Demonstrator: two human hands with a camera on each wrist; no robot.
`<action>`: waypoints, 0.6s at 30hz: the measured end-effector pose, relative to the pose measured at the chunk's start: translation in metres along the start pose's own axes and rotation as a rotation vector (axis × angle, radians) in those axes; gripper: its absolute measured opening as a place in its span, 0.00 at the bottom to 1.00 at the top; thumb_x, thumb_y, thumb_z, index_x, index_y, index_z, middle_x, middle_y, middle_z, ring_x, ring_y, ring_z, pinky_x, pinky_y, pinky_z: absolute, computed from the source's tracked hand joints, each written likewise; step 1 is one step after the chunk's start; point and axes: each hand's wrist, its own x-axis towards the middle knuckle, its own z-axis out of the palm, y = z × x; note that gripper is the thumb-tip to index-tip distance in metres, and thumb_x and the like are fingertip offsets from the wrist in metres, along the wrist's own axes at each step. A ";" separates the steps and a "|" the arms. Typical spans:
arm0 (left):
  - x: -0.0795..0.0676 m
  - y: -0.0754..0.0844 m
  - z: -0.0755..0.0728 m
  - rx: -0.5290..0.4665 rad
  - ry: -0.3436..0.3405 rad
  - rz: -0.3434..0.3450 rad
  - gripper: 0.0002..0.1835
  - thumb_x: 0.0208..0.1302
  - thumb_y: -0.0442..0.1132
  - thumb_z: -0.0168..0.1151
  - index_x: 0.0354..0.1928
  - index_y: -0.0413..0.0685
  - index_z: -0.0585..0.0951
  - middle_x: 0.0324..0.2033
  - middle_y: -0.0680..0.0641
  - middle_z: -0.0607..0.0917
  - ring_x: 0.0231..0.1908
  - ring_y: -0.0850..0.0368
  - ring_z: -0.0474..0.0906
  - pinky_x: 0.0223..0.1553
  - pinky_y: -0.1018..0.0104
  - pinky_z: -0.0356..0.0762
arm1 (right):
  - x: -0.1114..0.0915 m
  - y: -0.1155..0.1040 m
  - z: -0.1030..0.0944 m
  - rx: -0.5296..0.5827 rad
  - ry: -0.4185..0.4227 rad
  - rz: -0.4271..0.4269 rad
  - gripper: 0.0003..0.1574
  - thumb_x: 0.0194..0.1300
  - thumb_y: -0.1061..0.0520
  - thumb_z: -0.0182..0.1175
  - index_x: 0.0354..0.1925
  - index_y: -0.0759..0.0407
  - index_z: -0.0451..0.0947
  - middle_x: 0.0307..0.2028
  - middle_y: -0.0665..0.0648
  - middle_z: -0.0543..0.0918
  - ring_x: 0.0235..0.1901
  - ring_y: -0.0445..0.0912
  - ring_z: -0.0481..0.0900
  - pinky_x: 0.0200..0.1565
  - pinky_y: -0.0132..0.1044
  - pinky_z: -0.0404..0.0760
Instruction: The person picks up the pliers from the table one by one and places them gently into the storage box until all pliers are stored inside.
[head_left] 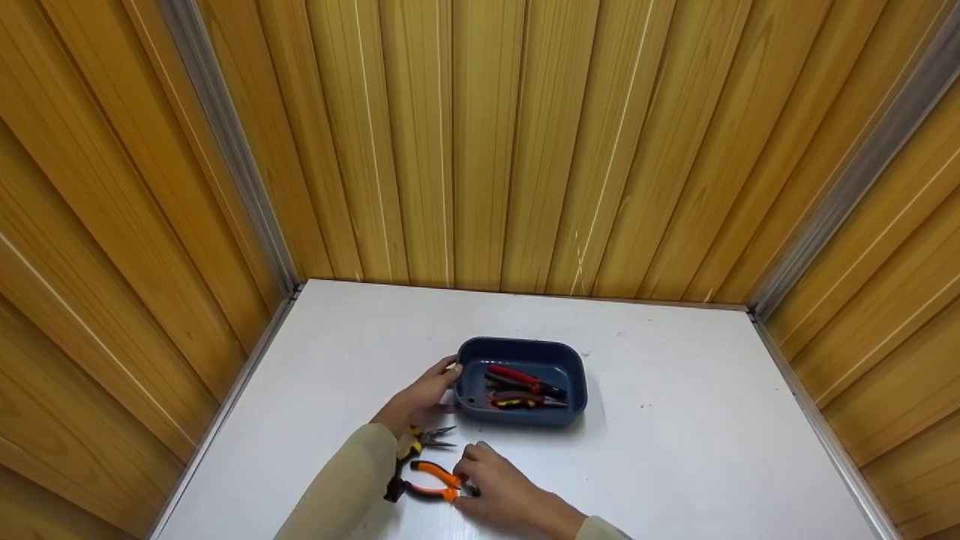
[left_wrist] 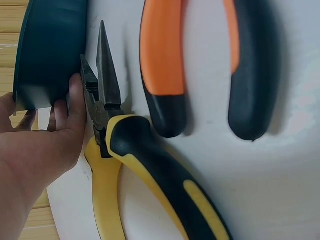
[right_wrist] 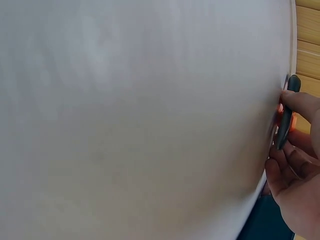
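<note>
My left hand point(head_left: 424, 394) holds the left end of a dark blue plastic box point(head_left: 517, 417), thumb at the rim and fingers against the outer wall. Orange-and-black pliers point(head_left: 433, 471) lie in front of the box, handles spread and pointing left. Their head end is pinched by my right hand point(head_left: 499, 484), which hides most of the jaws. Long-nose pliers point(left_wrist: 145, 145) with yellow-and-black handles rest with handles spread beside my left wrist, tips toward the box. Inside the box are pliers with red handles point(head_left: 512, 373) and others with red, black and yellow handles point(head_left: 517, 403).
The white tabletop point(head_left: 675, 450) carries everything. Wood-patterned panels point(head_left: 487, 150) rise behind it and on both sides, with metal strips at the corners. My left sleeve point(head_left: 337, 480) partly covers the long-nose pliers' handles in the head view.
</note>
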 end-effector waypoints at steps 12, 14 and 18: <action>0.000 0.000 0.000 0.035 0.026 -0.020 0.31 0.87 0.53 0.46 0.84 0.54 0.59 0.78 0.37 0.64 0.75 0.39 0.64 0.54 0.48 0.83 | 0.004 -0.005 -0.010 -0.073 -0.005 -0.068 0.13 0.67 0.52 0.73 0.48 0.52 0.87 0.41 0.43 0.81 0.44 0.35 0.76 0.47 0.29 0.79; 0.000 0.000 0.000 0.027 0.024 -0.021 0.32 0.87 0.53 0.47 0.84 0.53 0.58 0.79 0.37 0.63 0.75 0.38 0.63 0.54 0.48 0.82 | 0.003 -0.004 -0.012 -0.085 -0.013 -0.090 0.13 0.68 0.52 0.73 0.49 0.53 0.87 0.42 0.44 0.82 0.44 0.35 0.76 0.48 0.29 0.79; -0.001 0.000 0.000 0.025 0.015 -0.021 0.32 0.87 0.52 0.46 0.85 0.53 0.56 0.80 0.36 0.61 0.76 0.38 0.62 0.55 0.47 0.82 | 0.001 -0.001 -0.018 -0.096 -0.017 -0.125 0.13 0.68 0.55 0.75 0.49 0.54 0.88 0.40 0.45 0.81 0.41 0.34 0.74 0.45 0.27 0.77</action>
